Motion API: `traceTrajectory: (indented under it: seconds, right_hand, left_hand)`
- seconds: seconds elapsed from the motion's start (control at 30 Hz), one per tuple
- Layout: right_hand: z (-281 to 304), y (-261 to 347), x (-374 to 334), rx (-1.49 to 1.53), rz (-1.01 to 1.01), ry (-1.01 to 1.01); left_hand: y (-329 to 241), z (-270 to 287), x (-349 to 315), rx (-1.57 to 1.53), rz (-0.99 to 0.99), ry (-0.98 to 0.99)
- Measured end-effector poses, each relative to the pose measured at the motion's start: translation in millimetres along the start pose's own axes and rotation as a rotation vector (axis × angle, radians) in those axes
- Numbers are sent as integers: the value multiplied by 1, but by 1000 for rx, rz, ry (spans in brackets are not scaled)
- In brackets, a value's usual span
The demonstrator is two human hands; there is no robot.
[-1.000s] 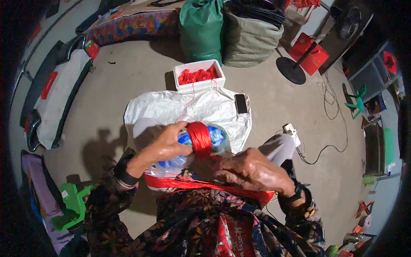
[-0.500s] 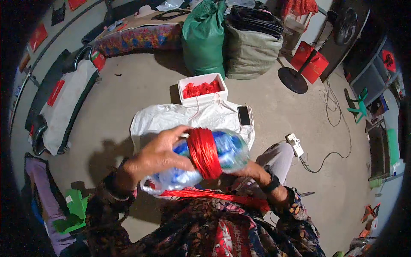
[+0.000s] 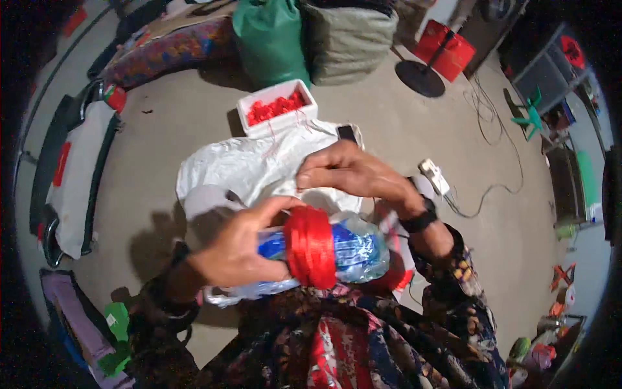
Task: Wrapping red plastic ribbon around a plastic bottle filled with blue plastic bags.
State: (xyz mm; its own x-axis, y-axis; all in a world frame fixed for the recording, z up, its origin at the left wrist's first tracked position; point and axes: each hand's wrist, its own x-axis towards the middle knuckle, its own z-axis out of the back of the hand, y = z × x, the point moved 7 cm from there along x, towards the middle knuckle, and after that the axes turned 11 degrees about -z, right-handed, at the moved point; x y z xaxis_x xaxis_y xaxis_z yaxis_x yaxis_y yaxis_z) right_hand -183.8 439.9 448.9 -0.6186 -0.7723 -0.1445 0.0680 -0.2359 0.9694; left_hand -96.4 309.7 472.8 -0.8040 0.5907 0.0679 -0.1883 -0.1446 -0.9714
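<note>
A clear plastic bundle with blue inside (image 3: 363, 249) lies sideways in front of my body. A thick band of red cord (image 3: 310, 249) is wound around its middle. My left hand (image 3: 236, 249) clasps the left part of the bundle, thumb and fingers reaching the band's edge. Above the bundle's right half is my right hand (image 3: 356, 174), apart from it, its thumb and fingers pressed together. Whether a strand runs between those fingers cannot be made out. Under the hands spreads a white woven sheet (image 3: 217, 162), partly covered by my legs.
Beyond the sheet stands a white foam box (image 3: 280, 123) with red ribbon-like pieces (image 3: 275, 107). A phone (image 3: 346, 133) lies at the sheet's far right. A power strip (image 3: 433, 176) and its cable are on the floor to the right. Green (image 3: 272, 42) and pale sacks (image 3: 353, 42) stand farther back.
My right hand has come from the bundle's lower right side up over it, away from its surface. My left hand keeps its hold. The whole view has shifted.
</note>
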Motion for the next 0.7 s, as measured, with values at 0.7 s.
traceTrajectory:
  seconds: [0.7]
  right_hand:
    - [17, 7, -34, -231, 338, -107]
  left_hand:
    - [37, -8, 14, 4, 137, 103]
